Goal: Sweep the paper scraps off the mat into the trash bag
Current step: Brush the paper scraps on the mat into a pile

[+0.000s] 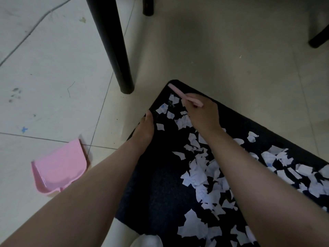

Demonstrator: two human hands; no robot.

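text: none legible — paper scraps (199, 173) | faint lines only

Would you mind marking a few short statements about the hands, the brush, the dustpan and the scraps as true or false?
1. The right hand grips a pink brush. True.
2. The dustpan sits on the mat. False: it lies on the tiled floor, left of the mat.
3. The left hand rests at the mat's left edge. True.
4. The mat is free of scraps. False: many white scraps are spread over it.
5. The left hand holds the dustpan. False: the dustpan lies apart from both hands.
6. A black furniture leg stands on the floor beyond the mat. True.
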